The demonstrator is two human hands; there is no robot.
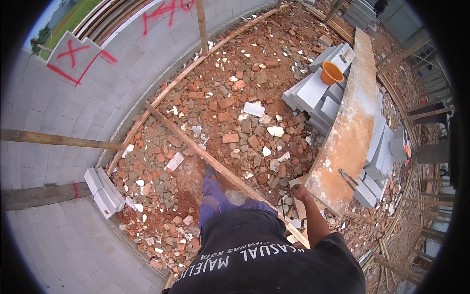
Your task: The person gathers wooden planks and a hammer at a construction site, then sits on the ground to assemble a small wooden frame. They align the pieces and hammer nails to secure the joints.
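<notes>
Right hand (299, 192) just beside a long, worn board (342, 152), right of the frame.
The board's long axis goes from upper right toward lower centre, wider end pointing downward. Whether the fingers are clamped on something, I cannot tell.

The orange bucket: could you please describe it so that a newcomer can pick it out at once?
Find the long, stained board that runs up the right half of the picture. Left of its upper part lies a pile of grey blocks, and the bucket sits there. Among these straight-edged blocks, it alone is round and bright orange.
</notes>
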